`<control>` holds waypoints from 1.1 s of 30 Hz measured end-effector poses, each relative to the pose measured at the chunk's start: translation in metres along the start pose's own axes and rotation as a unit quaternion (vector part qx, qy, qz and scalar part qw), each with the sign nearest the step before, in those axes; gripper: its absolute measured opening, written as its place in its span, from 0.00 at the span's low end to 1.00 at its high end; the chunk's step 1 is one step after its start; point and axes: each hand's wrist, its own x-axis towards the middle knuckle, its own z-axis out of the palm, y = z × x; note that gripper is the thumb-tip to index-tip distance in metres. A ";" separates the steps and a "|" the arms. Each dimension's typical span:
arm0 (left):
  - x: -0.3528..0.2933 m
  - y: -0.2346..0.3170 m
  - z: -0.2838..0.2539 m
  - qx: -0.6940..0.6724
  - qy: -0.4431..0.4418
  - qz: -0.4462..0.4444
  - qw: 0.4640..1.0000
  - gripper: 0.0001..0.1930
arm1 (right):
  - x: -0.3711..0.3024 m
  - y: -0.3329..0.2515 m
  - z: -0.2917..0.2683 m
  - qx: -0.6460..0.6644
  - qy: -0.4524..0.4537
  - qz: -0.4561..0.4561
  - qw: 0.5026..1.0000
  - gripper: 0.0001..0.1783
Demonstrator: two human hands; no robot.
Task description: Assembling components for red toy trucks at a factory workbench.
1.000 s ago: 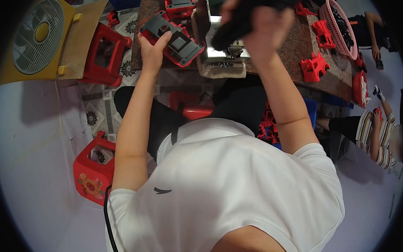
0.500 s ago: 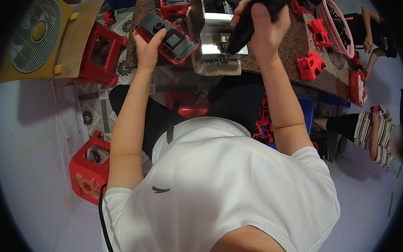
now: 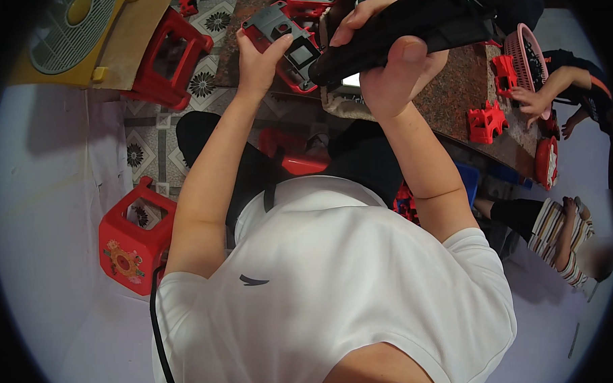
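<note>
My left hand point(image 3: 258, 58) grips the near edge of a red and grey plastic housing point(image 3: 284, 44) with a small square window, which lies on the dark stone table point(image 3: 452, 98). My right hand point(image 3: 390, 74) is raised above the table, closed around a long black tool point(image 3: 409, 26) whose dark tip points left toward the housing. A pale block point(image 3: 347, 99) sits at the table edge just under the tool. My white shirt fills the lower middle and hides my lap.
Red plastic stools stand on the tiled floor at the left point(image 3: 132, 238) and upper left point(image 3: 174, 61). A yellow fan point(image 3: 71, 31) lies at top left. Loose red parts point(image 3: 486, 121) and a pink basket point(image 3: 521, 52) are on the table's right, where another person's hand point(image 3: 536, 102) reaches.
My right hand has risen toward the camera with the black tool, which now looks larger. My left hand stayed on the red and grey housing.
</note>
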 end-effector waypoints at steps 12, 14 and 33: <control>0.004 -0.012 -0.002 0.019 0.006 0.031 0.999 0.33 | 0.003 0.012 0.012 -0.112 -0.160 -0.066 0.978 0.36; 0.008 -0.012 0.001 0.032 0.005 0.066 0.997 0.33 | 0.004 0.017 0.008 -0.045 -0.162 -0.027 0.985 0.36; -0.003 0.011 0.003 0.034 -0.012 -0.010 0.999 0.28 | 0.026 -0.012 -0.097 -0.170 -0.007 -0.167 0.971 0.28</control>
